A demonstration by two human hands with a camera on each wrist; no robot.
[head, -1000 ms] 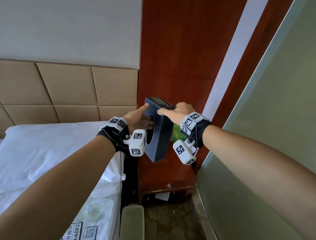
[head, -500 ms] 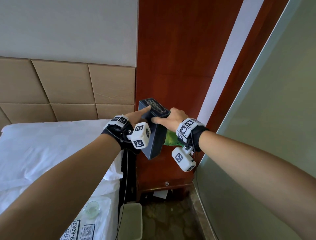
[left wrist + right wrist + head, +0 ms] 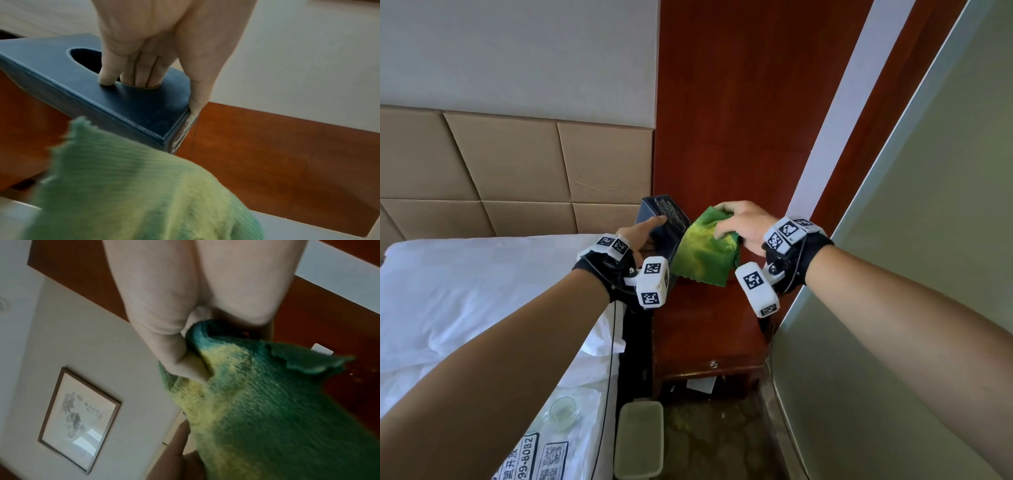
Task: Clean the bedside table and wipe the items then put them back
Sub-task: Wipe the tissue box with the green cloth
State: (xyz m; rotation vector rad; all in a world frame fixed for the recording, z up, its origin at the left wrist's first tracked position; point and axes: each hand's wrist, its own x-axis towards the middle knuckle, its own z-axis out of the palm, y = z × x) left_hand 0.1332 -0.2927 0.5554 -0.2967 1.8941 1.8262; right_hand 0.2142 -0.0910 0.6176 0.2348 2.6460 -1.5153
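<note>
The bed [image 3: 465,291] with its white sheet fills the space left of the bedside counter [image 3: 709,329], and the tan padded headboard [image 3: 517,171] rises behind it. The counter is red-brown wood, wedged between the bed and a pale green wall; a small knob sits on its front edge.

Above the counter, toward its back left corner, the dark blue tissue box [image 3: 666,219] is held up in the air, not resting on the wood. Its long axis runs steeply up and down, tilted, with the far end highest and the lower end hidden behind the wrist gear. The face with the oval opening turns toward the bed side. The left hand [image 3: 642,236] has it in a closed grip: in the left wrist view three fingers [image 3: 144,71] are hooked down into the oval opening, the little finger lies on the leather beside it, and the thumb lies along the end edge of the box.

The green and yellow cloth [image 3: 703,250] hangs just to the right of the box, above the counter's back half, its left edge touching or nearly touching the box; I cannot tell which. The right hand [image 3: 743,222] pinches its upper part, thumb and curled fingers bunched into a fold, so the rest drapes down.

On the bed near the counter's front corner sits a small glass [image 3: 563,411].
</note>
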